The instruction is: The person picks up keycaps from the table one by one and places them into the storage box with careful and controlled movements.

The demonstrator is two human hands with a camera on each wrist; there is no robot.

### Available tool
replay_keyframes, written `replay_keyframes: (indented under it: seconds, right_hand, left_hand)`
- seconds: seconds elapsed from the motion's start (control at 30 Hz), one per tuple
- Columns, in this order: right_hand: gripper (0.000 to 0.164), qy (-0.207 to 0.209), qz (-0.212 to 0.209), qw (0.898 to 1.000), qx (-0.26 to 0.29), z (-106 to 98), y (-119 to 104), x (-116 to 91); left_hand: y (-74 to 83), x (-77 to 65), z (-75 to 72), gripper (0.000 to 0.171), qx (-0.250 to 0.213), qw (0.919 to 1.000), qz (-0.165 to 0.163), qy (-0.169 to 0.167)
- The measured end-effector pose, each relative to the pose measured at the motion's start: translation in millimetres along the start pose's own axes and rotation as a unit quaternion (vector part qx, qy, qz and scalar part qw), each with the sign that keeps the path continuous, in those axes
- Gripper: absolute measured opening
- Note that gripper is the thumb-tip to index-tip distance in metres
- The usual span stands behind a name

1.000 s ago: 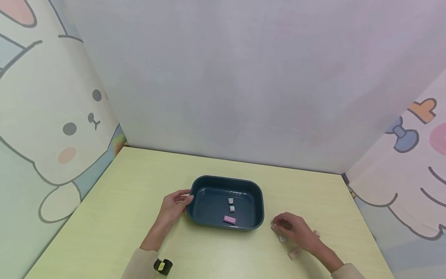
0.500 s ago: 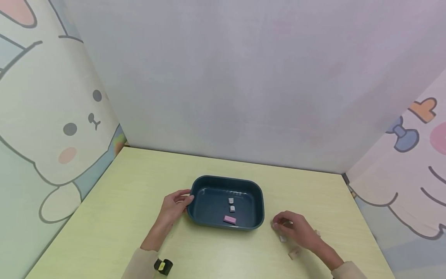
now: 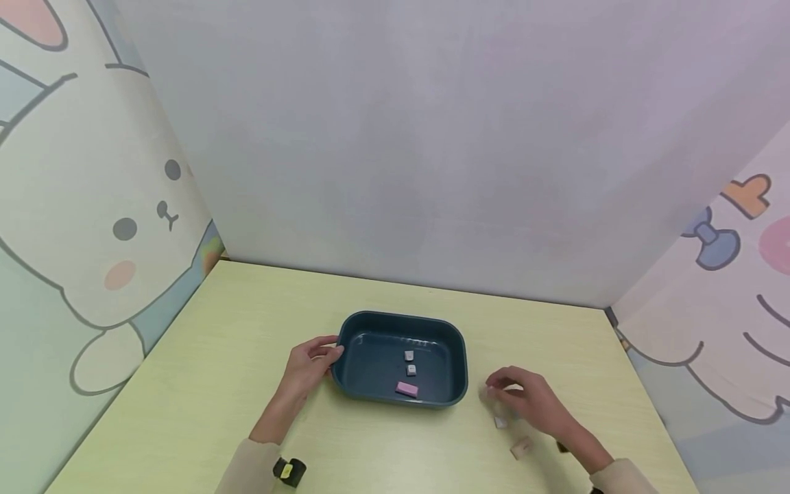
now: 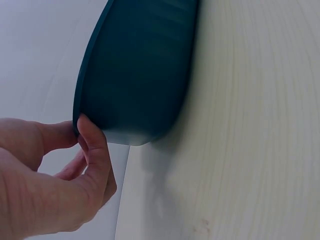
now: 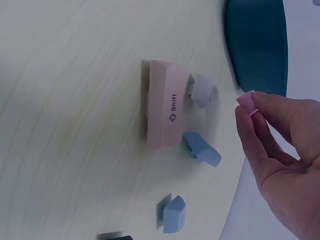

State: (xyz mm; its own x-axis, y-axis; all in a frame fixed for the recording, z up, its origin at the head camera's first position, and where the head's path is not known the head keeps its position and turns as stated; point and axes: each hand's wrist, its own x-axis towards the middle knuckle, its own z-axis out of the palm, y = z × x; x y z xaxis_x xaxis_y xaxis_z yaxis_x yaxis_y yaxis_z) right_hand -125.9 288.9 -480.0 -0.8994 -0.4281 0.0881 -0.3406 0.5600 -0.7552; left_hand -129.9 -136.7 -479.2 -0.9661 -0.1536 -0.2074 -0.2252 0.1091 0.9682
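My left hand [image 3: 306, 369] pinches the left rim of a dark teal plastic tray [image 3: 370, 357], thumb and fingertips on either side of the edge in the left wrist view. Two small white keycaps [image 3: 411, 370] and a longer pink keycap [image 3: 407, 389] lie inside it. To the right of the tray, my right hand [image 3: 527, 399] is raised over the table. Between thumb and index finger it pinches a small pink keycap [image 5: 247, 102]. On the table below are a wide pink Shift keycap [image 5: 166, 107], a whitish keycap [image 5: 202, 91] and two bluish keycaps [image 5: 174, 216].
The pale yellow wooden table [image 3: 265, 302] meets a plain light curtain [image 3: 395, 171] at its back edge. Printed cartoon panels [image 3: 123, 178] stand to the left and right. A black device with a yellow mark [image 3: 289, 472] is at the left wrist.
My right hand has moved slightly up and away from the loose keycaps, with the pink keycap in its fingertips. The left hand and the tray stay where they were.
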Motion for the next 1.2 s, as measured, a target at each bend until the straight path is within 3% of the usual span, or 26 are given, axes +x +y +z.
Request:
replay_keyframes:
  seconds: [0.17, 1.2]
  right_hand:
    - [0.016, 0.009, 0.018, 1.000, -0.003, -3, 1, 2]
    - [0.015, 0.030, 0.004, 0.999, 0.028, -22, -19, 23]
  left_hand:
    - [-0.1, 0.2, 0.1, 0.036, 0.004, 1.0000, 0.001, 0.000]
    - [-1.4, -0.7, 1.1, 0.031, 0.009, 0.9999, -0.002, 0.006]
